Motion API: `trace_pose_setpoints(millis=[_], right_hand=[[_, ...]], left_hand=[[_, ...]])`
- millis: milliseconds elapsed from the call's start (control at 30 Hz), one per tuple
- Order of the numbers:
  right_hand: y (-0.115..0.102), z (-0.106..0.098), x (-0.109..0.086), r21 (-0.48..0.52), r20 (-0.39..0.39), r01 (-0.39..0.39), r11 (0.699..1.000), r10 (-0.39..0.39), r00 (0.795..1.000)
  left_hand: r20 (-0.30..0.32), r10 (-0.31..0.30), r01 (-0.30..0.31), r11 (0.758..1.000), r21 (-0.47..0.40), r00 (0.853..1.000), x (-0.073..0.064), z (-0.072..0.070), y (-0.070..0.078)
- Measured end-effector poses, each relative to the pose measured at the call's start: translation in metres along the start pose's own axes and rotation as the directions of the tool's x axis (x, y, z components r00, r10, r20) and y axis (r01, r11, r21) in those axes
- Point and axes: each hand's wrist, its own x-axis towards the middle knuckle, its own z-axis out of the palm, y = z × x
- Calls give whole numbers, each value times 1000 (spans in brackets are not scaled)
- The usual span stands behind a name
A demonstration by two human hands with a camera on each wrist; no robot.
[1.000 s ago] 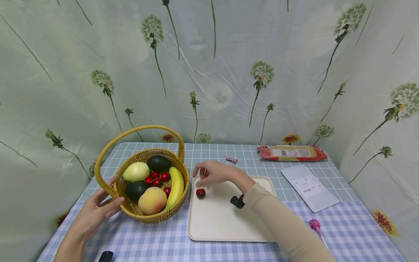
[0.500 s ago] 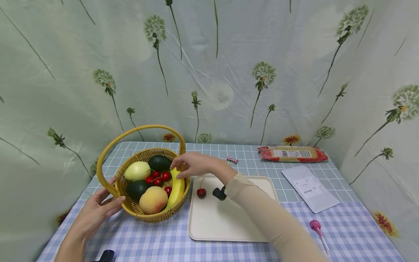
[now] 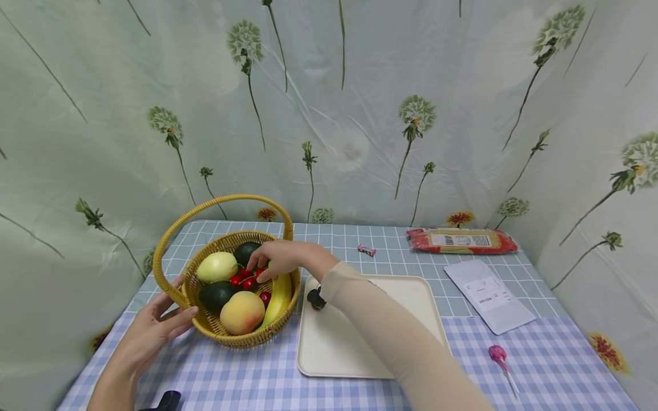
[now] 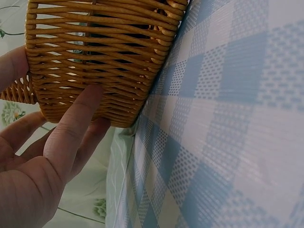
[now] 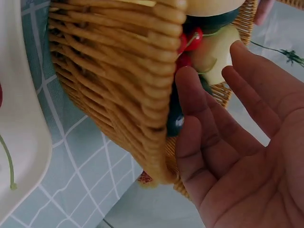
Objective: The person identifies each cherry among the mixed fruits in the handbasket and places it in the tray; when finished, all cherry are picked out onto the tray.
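A yellow wicker basket (image 3: 245,341) with a tall hoop handle stands at the left of the table. Inside are a peach (image 3: 242,313), a banana (image 3: 279,297), two dark green avocado-like fruits, a pale yellow-green fruit (image 3: 217,268) and several red cherries (image 3: 249,284). My left hand (image 3: 156,325) rests against the basket's left side, its fingers touching the woven wall in the left wrist view. Over the basket, my right hand (image 3: 280,260) reaches in beside the cherries with loosely bent fingers. In the right wrist view those fingers (image 5: 192,90) hold nothing.
A cream tray (image 3: 349,354) lies right of the basket. One cherry (image 5: 1,97) on it shows at the right wrist view's left edge. Farther right are a pink lollipop (image 3: 497,354), a silver pouch (image 3: 488,297) and a red-yellow packet (image 3: 462,241). A small wrapped candy (image 3: 366,250) lies behind the tray.
My right hand has moved left from above the tray's cherry, past the banana, to the cherries inside the basket. That tray cherry stays behind. My left hand stays at the basket.
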Motion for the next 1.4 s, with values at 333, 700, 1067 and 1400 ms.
trace_pose_setpoints(millis=[333,700,1067,1400], right_hand=[[-4,0,22,21,63,-137,990,135,989],[-7,6,32,-3,94,-231,973,230,969],[-10,9,31,-24,97,-254,967,255,962],[-10,11,33,-46,118,-255,966,259,959]], left_hand=[[6,17,-17,1000,-4,1000,0,0,0],[16,26,-26,999,-21,1000,0,-1,-1],[14,22,-22,1000,-12,1000,0,-1,-1],[14,32,-32,999,-23,999,-1,-1,-2]])
